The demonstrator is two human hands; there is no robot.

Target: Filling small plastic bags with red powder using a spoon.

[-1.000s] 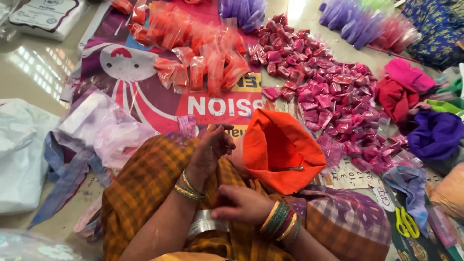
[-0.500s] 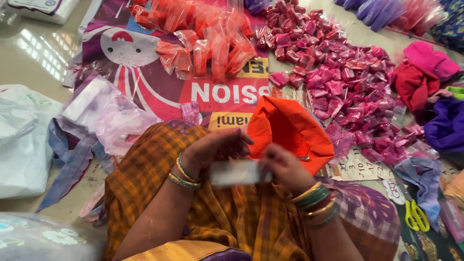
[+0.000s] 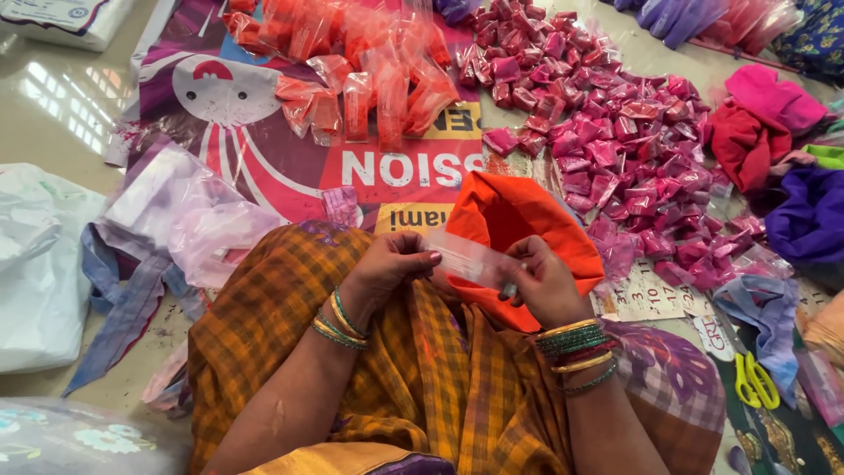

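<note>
Two hands are seen low in the middle of the frame, and one small clear plastic bag [image 3: 466, 261] is stretched flat between them. The left hand [image 3: 391, 268] is curled closed, its fingertips pinched on the bag's left edge. The right hand [image 3: 543, 283] is likewise closed, its fingers clamped on the bag's right end. Bangles are worn on both wrists. The bag is held just above the lap, in front of an orange cloth [image 3: 527, 233] that is bunched right behind it at centre frame. Whether anything is inside the bag cannot be told.

Below the hands, a yellow-brown checked cloth [image 3: 422, 387] is draped across the lap. Further up the frame, a heap of orange packets [image 3: 360, 70] is piled at upper centre, and a wide spread of pink packets [image 3: 615, 132] is scattered to the upper right, both on a printed banner [image 3: 264, 158]. Yellow-handled scissors [image 3: 756, 380] are spotted at the lower right edge. A white sack [image 3: 35, 264] is slumped at the left edge, and loose pink, red and purple cloths [image 3: 774, 141] are heaped at the far right.
</note>
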